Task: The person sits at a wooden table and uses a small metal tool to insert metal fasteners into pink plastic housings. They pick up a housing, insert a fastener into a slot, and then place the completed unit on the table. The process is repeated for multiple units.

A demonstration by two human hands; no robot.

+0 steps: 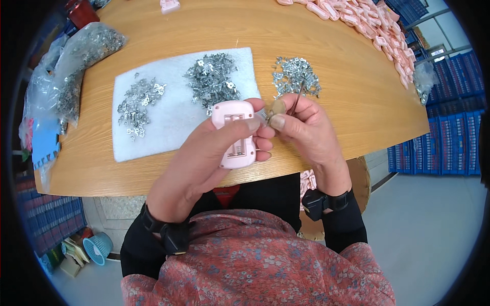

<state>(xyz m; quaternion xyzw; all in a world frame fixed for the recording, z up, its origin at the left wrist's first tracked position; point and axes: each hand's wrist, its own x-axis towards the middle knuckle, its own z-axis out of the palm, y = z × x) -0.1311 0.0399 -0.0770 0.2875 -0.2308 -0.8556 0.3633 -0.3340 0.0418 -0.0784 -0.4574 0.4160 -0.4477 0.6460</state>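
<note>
My left hand [196, 148] is closed around a pale pink plastic casing [234, 110], its thumb lying across the front. In the casing's middle, a rectangular battery compartment with metal pieces inside shows past the thumb. My right hand [314, 135] is closed on a thin dark metal tool [297, 102], which looks like tweezers and points up and away between the fingers. The fingertips of both hands meet at the casing's right side. A tan covering [277, 106] shows at the right fingertips; any small part pinched there is too small to make out.
Small metal contact pieces lie in two piles [214, 76] [140, 104] on a white foam sheet [173, 135]; another pile [296, 75] rests on the wooden table [347, 97]. Many pink casings [367, 28] are heaped at the far right. Bags of metal parts [89, 48] stand at left.
</note>
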